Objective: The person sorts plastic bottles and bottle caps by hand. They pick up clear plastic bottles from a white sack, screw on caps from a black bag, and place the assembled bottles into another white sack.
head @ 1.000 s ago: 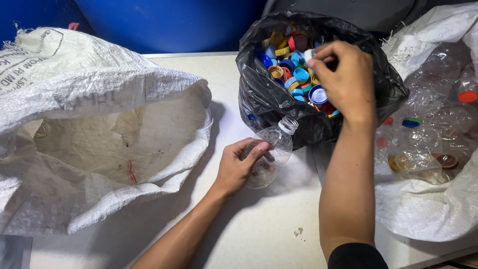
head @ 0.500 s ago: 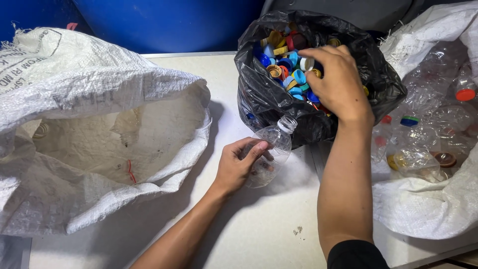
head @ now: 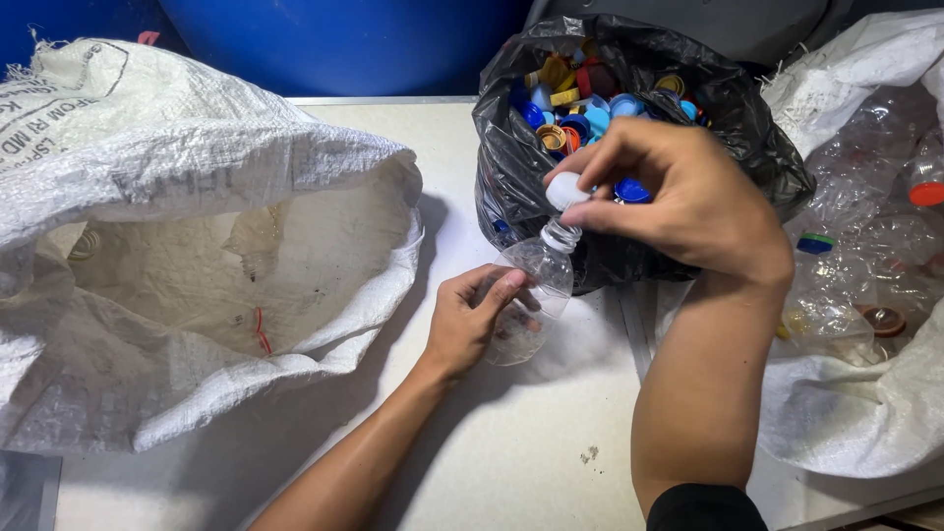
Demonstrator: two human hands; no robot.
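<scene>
I count two hands (head: 472, 320), one clear bottle (head: 536, 290), one white cap (head: 565, 190), two white sacks (head: 197, 246), one black bag (head: 629, 246) of many caps.

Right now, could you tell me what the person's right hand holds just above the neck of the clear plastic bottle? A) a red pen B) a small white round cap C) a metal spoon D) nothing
B: the right hand pinches a small white round cap over the neck of the clear plastic bottle, which the left hand grips.
</scene>
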